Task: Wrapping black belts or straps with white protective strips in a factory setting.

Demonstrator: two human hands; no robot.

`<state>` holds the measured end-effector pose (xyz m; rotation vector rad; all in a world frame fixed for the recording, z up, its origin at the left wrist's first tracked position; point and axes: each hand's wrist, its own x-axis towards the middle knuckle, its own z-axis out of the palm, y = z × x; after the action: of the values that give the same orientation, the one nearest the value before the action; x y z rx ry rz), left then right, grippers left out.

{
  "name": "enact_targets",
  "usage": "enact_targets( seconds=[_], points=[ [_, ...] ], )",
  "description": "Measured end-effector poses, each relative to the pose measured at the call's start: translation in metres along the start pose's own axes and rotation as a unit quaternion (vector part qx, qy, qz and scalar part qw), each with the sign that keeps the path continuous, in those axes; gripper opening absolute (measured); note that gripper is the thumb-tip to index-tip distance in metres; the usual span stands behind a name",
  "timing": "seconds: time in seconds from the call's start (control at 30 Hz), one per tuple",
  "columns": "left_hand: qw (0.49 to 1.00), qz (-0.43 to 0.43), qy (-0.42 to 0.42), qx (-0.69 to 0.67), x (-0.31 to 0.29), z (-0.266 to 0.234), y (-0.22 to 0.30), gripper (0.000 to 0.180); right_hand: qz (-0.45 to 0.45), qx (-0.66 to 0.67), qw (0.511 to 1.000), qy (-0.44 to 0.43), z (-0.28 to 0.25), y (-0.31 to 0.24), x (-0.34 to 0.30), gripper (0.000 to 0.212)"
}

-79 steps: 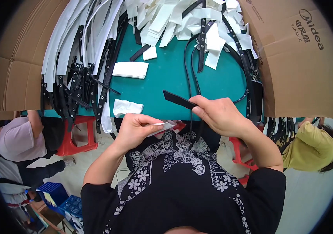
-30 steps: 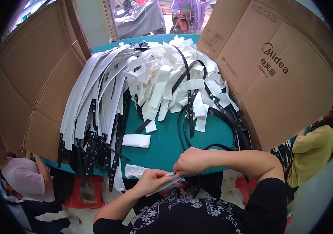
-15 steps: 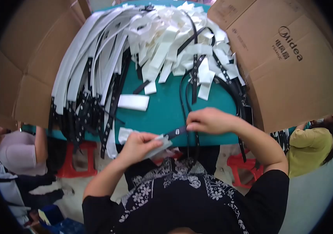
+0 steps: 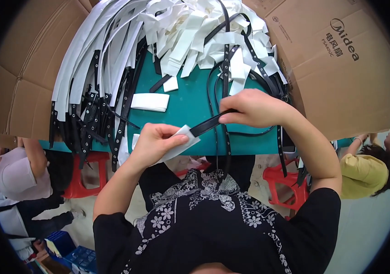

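**Holding white tab (image 4: 192, 141) and black strap (image 4: 208, 124) together, end to end**

Pinching tab narrowly between thumb and fingers of left hand (image 4: 156, 142), with thumb laid on upper face. Gripping strap just as narrowly between thumb and fingers of right hand (image 4: 254, 108). Slanting strap down from right hand toward left, with lower end meeting tab edge; cannot tell how far inside. Holding both above front edge of green table (image 4: 186, 100).

Noting folded white band (image 4: 150, 102) flat on table, just beyond left hand. Finding eyelet strap (image 4: 226, 68) running behind right hand toward front edge. Logging heap of white pieces (image 4: 199, 41) farther back; at left, long white strips (image 4: 78, 64) above black eyelet bands (image 4: 95, 114) hanging past front edge.

Seeing cardboard (image 4: 323, 77) along both sides, red stools (image 4: 291, 189) lower down, person in yellow (image 4: 364, 171) at right, person in pale purple (image 4: 21, 176) at left.
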<state>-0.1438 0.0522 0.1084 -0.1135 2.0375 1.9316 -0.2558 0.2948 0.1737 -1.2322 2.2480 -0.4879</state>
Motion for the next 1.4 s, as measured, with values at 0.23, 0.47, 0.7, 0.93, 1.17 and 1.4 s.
enact_targets(
  seconds=[0.23, 0.47, 0.7, 0.93, 1.17, 1.4],
  points=[
    [0.999, -0.009, -0.027, 0.022, -0.001, -0.003, -0.007, 0.019, -0.032, -0.021, 0.995, -0.089, -0.019, -0.008, 0.015, 0.027],
    [0.999, 0.036, -0.031, 0.010, 0.004, 0.015, -0.010, 0.016, -0.034, -0.032, 0.998, -0.041, -0.007, -0.031, 0.015, 0.027],
    [1.000, -0.012, -0.015, 0.008, -0.002, 0.004, -0.017, 0.016, 0.034, -0.118, 0.992, 0.040, -0.025, -0.006, 0.001, 0.019],
    [0.999, 0.046, 0.014, -0.008, 0.001, 0.008, -0.020, 0.020, 0.031, -0.112, 0.992, 0.040, -0.030, -0.021, 0.004, 0.020],
    [0.994, 0.103, 0.039, -0.005, 0.001, 0.018, -0.007, 0.021, -0.108, -0.072, 0.989, 0.071, 0.024, -0.030, 0.029, 0.023],
    [0.995, 0.071, 0.061, 0.026, -0.012, 0.005, -0.013, 0.020, -0.032, -0.042, 0.998, 0.039, 0.004, 0.000, 0.023, 0.026]
  ],
)
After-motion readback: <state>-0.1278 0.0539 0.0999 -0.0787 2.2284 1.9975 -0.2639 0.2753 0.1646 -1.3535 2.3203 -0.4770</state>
